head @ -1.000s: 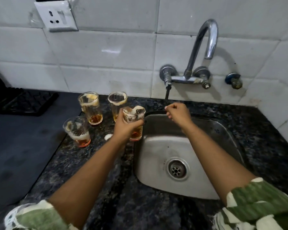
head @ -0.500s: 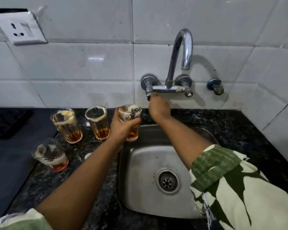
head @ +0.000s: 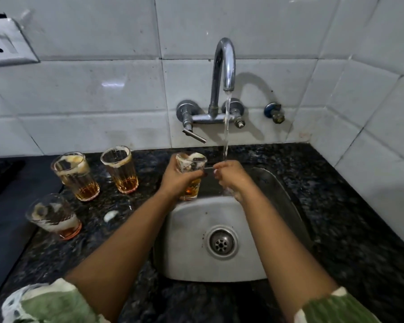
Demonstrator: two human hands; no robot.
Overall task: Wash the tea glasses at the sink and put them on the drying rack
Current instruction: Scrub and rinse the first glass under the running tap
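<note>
Now left hand [head: 176,180] fingers around tea glass [head: 191,174], beside stream [head: 226,127]

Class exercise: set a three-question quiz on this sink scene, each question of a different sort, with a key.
1. True or false: water is running from the tap.
2. Which hand holds a tea glass? A) left hand B) right hand C) neither
3. Fill in: ___ tea glasses stand on the countertop left of the sink.

Key: 1 true; 2 A; 3 three, one at the front and two behind.
</note>
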